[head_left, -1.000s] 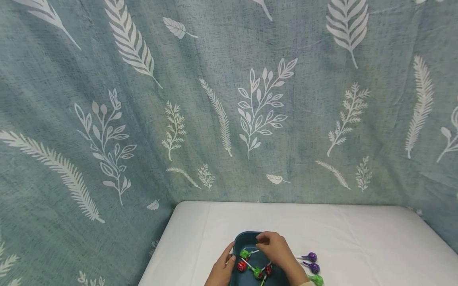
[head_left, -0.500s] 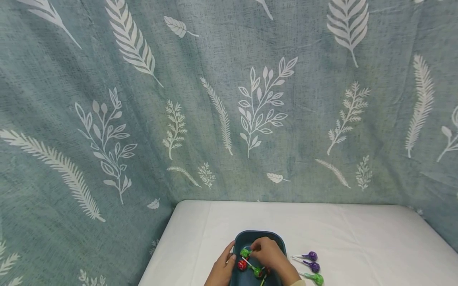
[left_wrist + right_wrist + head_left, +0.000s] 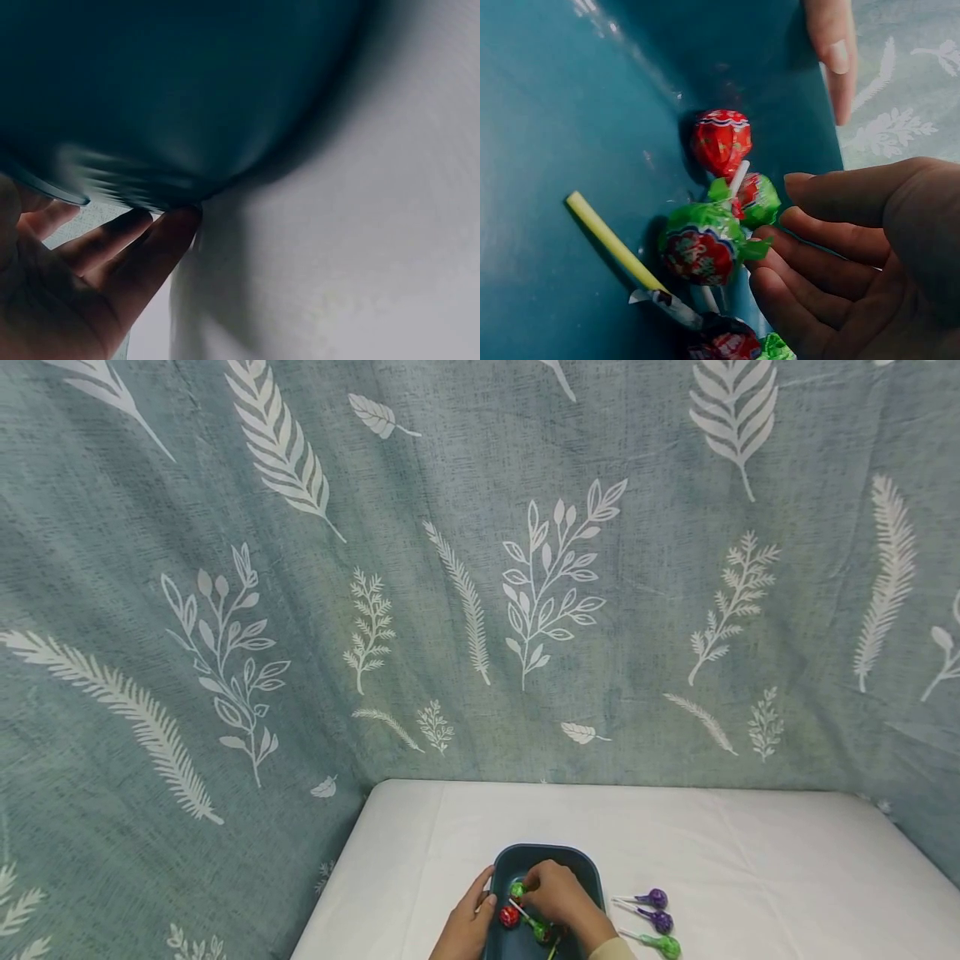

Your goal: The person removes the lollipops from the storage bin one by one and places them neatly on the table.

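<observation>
In the head view, my left hand [image 3: 468, 922] grips the left wall of a dark blue tub [image 3: 546, 846], thumb at the rim. The left wrist view shows its fingers [image 3: 142, 262] against the outside. My right hand [image 3: 558, 897] is inside the tub. In the right wrist view its thumb and fingers are bent and slightly apart beside a green-and-red wrapped lollipop [image 3: 759, 202]; nothing is visibly pinched between them. Around it lie a red lollipop [image 3: 721, 141], a larger-looking green-and-red one [image 3: 699, 244] and a dark red one [image 3: 731, 341] near a yellow stick [image 3: 615, 240].
Right of the tub, two purple lollipops [image 3: 660, 921] and a green one [image 3: 670, 947] lie on the white tabletop [image 3: 750, 860], sticks toward the tub. A patterned blue-green cloth [image 3: 480, 610] hangs behind and on the left.
My right hand has come from the tub's upper right down and left to the green lollipop. The left hand stays at the tub's wall.
</observation>
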Available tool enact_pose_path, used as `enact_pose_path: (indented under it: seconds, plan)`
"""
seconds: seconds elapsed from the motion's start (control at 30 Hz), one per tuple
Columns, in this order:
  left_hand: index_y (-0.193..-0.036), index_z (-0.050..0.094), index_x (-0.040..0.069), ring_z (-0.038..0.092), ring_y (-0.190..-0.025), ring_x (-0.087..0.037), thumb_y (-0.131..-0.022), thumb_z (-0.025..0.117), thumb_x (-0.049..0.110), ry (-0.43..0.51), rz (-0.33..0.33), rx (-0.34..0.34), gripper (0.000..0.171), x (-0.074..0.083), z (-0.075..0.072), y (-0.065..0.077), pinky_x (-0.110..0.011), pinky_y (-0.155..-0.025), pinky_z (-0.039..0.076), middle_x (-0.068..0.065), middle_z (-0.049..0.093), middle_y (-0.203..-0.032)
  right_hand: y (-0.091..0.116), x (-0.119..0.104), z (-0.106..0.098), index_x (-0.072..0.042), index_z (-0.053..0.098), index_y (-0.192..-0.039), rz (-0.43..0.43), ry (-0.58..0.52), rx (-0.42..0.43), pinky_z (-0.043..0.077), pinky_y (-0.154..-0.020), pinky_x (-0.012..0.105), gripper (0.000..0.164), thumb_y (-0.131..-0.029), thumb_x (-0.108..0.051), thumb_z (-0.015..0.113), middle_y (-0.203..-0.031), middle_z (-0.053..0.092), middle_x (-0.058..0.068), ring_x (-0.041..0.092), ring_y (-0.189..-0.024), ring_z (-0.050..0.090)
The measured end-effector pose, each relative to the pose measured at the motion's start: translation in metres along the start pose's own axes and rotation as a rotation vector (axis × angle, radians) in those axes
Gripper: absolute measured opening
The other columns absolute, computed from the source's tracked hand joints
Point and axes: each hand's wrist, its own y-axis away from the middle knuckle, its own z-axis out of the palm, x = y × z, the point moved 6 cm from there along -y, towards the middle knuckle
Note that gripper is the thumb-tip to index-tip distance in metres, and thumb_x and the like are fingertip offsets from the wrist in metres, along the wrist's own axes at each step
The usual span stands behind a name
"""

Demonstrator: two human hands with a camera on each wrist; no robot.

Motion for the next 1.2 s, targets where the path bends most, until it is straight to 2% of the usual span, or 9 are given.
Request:
enact_pose_path:
  seconds: [0.1,0.23,0.37,0.5,0.57,0.67,0.8,1.03,1.2]
  plan:
    - [-0.153,0.042,0.004,0.068,-0.103,-0.034,-0.107,0.050,0.020,-0.012,0.020,0.000,0.049,0.002,-0.001,0.000,-0.048,-0.083,0.054,-0.024,0.065,-0.126,-0.003,0.000,0.002,-0.001,0.074,-0.090,0.020,0.012,0.004,0.056,-0.073,0.048,0.016,-0.081,-0.012,0.083,-0.084,0.071,0.007,0.023,-0.077,0.066]
    - [-0.153,0.041,0.003,0.067,-0.107,-0.038,-0.108,0.049,0.020,-0.023,0.032,-0.001,0.049,0.004,-0.002,0.000,-0.053,-0.088,0.053,-0.025,0.065,-0.125,-0.008,-0.002,0.005,-0.002,0.074,-0.097,0.016,0.030,0.015,0.054,-0.076,0.052,0.023,-0.080,-0.014,0.081,-0.091,0.072,0.012,0.028,-0.081,0.066]
    - [-0.153,0.041,0.002,0.066,-0.108,-0.041,-0.108,0.049,0.019,-0.024,0.027,-0.015,0.049,0.004,-0.001,0.000,-0.058,-0.089,0.051,-0.026,0.065,-0.124,-0.013,-0.006,0.011,-0.002,0.074,-0.107,-0.023,0.047,0.004,0.052,-0.082,0.061,0.029,-0.079,-0.012,0.077,-0.101,0.072,0.019,0.040,-0.095,0.067]
    - [-0.153,0.039,0.000,0.066,-0.107,-0.041,-0.107,0.048,0.017,-0.014,0.025,-0.025,0.049,0.004,0.000,0.000,-0.055,-0.086,0.054,-0.027,0.065,-0.123,-0.016,-0.007,0.018,-0.002,0.074,-0.110,-0.045,0.059,-0.005,0.044,-0.093,0.069,0.033,-0.079,-0.013,0.077,-0.108,0.072,0.021,0.052,-0.111,0.061]
    - [-0.153,0.039,0.000,0.066,-0.106,-0.040,-0.108,0.048,0.016,-0.003,0.023,-0.027,0.049,0.004,0.000,0.000,-0.053,-0.084,0.055,-0.027,0.065,-0.123,-0.017,-0.008,0.020,-0.002,0.074,-0.110,-0.052,0.069,0.000,0.043,-0.094,0.070,0.032,-0.080,-0.014,0.078,-0.108,0.072,0.020,0.053,-0.112,0.060]
    - [-0.153,0.038,-0.001,0.067,-0.105,-0.040,-0.108,0.048,0.016,0.016,0.023,-0.032,0.049,0.003,0.000,-0.001,-0.051,-0.082,0.056,-0.027,0.065,-0.123,-0.018,-0.009,0.021,-0.003,0.074,-0.107,-0.066,0.081,0.016,0.042,-0.096,0.069,0.029,-0.081,-0.014,0.080,-0.105,0.073,0.018,0.050,-0.110,0.062]
    - [-0.153,0.038,-0.001,0.068,-0.104,-0.039,-0.108,0.048,0.016,0.026,0.023,-0.035,0.049,0.001,0.000,-0.002,-0.050,-0.081,0.057,-0.027,0.065,-0.122,-0.020,-0.009,0.020,-0.004,0.073,-0.103,-0.050,0.087,0.039,0.047,-0.091,0.067,0.026,-0.081,-0.015,0.080,-0.098,0.073,0.016,0.044,-0.102,0.067]
    - [-0.153,0.039,-0.001,0.067,-0.106,-0.040,-0.108,0.049,0.016,0.012,0.030,-0.032,0.049,-0.001,0.000,-0.003,-0.051,-0.083,0.056,-0.026,0.066,-0.122,-0.021,-0.004,0.020,-0.002,0.071,-0.107,0.000,0.106,0.049,0.052,-0.084,0.063,0.031,-0.082,-0.018,0.081,-0.101,0.072,0.018,0.041,-0.097,0.069]
    - [-0.152,0.040,-0.002,0.065,-0.110,-0.042,-0.107,0.049,0.017,-0.022,0.044,-0.020,0.049,0.000,0.000,-0.003,-0.055,-0.087,0.053,-0.026,0.066,-0.122,-0.020,-0.002,0.020,-0.005,0.068,-0.098,0.010,0.128,0.068,0.055,-0.074,0.056,0.024,-0.083,-0.020,0.081,-0.089,0.071,0.012,0.032,-0.081,0.068]
